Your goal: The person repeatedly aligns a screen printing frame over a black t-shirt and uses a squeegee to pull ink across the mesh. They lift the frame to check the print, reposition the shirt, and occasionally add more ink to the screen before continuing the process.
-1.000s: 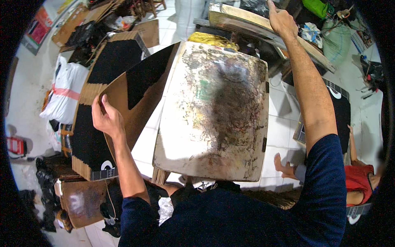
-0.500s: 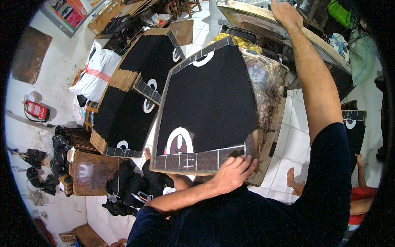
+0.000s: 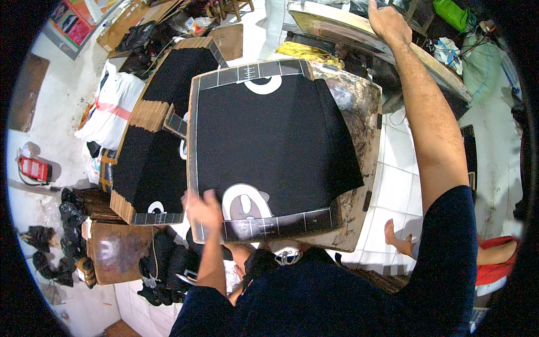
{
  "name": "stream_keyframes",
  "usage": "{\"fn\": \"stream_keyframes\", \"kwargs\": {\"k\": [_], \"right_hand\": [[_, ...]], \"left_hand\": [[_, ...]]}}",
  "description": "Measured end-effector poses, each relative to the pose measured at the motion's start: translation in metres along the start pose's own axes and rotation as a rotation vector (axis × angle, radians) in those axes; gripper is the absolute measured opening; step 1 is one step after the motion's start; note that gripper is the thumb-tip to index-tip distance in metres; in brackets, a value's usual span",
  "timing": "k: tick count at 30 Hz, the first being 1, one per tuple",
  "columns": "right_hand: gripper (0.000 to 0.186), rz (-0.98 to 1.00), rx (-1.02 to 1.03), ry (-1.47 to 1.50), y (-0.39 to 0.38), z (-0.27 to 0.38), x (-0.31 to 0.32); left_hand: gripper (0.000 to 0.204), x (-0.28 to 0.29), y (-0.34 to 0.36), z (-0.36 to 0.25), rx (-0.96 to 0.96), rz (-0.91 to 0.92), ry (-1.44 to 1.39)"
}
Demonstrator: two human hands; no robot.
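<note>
A board [image 3: 193, 140] draped with black fabric [image 3: 269, 140] lies in front of me on a stained work surface [image 3: 359, 112]. Dark ruled strips run along its far and near edges. White ring-shaped prints [image 3: 250, 202] show on the cloth, the near one with a brownish figure inside. My left hand [image 3: 205, 210] is at the board's near left corner, its fingers smeared by motion. My right arm reaches far out to the right. There my right hand [image 3: 390, 25] is closed on the upper edge of a tilted flat frame [image 3: 337, 25], its fingertips partly hidden.
Left of the board stands a row of stacked boards [image 3: 151, 118] with black cloth on them. Beyond it are a white bag [image 3: 112, 106] and a red fire extinguisher [image 3: 35, 168]. Yellow material [image 3: 309, 51] lies behind the board. Another person's foot [image 3: 396, 238] is on the tiles at right.
My left hand has moved from the board's near right corner to its near left corner. The board now sits squarer and further left in view. The right hand stays at the frame.
</note>
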State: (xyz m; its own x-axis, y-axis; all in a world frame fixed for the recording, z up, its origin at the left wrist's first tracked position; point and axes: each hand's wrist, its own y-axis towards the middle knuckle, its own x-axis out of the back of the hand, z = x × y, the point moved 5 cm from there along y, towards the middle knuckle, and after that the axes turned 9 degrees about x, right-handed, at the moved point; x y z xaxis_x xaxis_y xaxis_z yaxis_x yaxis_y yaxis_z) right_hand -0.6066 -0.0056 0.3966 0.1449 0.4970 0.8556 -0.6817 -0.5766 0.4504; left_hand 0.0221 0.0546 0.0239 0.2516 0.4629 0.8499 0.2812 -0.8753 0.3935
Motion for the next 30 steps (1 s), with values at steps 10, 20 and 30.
{"fn": "stream_keyframes", "kwargs": {"k": [10, 20, 30], "right_hand": [[0.082, -0.032, -0.055, 0.035, 0.014, 0.005, 0.011], [0.081, -0.034, -0.079, 0.048, 0.015, -0.001, 0.005], [0.076, -0.039, -0.091, 0.069, 0.003, 0.003, 0.005]], "left_hand": [[0.045, -0.039, 0.042, 0.156, 0.692, 0.560, -0.815], [0.021, -0.079, 0.026, 0.021, 0.385, 0.953, -0.832], [0.039, -0.099, -0.025, -0.039, 0.364, 1.055, -0.833]]}}
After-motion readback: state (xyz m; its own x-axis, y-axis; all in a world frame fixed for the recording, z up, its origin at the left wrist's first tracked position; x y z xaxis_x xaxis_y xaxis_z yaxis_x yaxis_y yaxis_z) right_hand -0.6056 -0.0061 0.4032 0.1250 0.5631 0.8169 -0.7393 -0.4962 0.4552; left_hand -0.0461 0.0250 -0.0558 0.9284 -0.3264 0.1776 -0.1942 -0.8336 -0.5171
